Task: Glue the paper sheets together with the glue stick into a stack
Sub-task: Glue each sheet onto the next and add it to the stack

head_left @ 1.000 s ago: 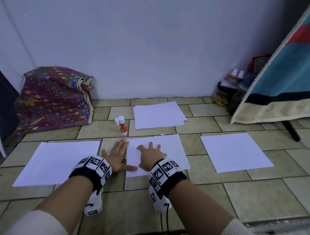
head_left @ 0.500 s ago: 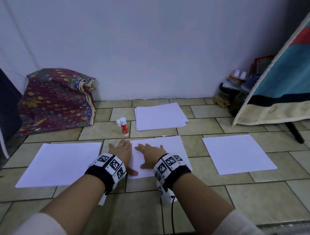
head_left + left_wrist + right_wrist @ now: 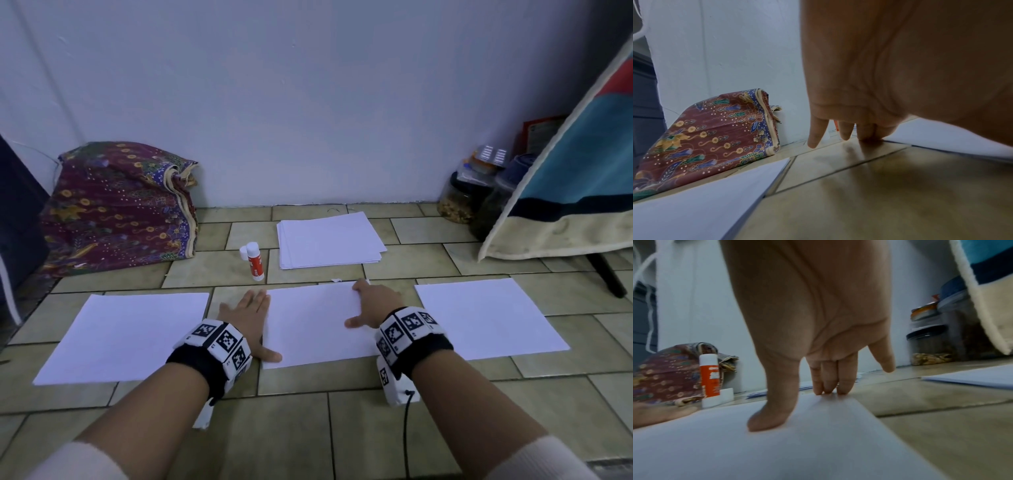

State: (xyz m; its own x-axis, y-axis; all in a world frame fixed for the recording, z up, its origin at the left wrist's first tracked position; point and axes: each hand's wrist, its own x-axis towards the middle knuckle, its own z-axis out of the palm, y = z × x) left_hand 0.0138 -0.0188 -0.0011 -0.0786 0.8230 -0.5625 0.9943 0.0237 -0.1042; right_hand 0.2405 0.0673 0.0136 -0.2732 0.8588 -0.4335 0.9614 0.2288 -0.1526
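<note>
My right hand (image 3: 371, 303) presses flat, fingers (image 3: 830, 378) together, on the middle sheet (image 3: 313, 325) on the floor; my left hand (image 3: 248, 313) lies flat, fingers straight, at its edge. I should smooth outward, evenly.

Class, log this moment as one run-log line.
step: smoothing middle sheet | left hand: flat at its left edge | right hand: pressing far-right corner | glue stick: upright, untouched
</note>
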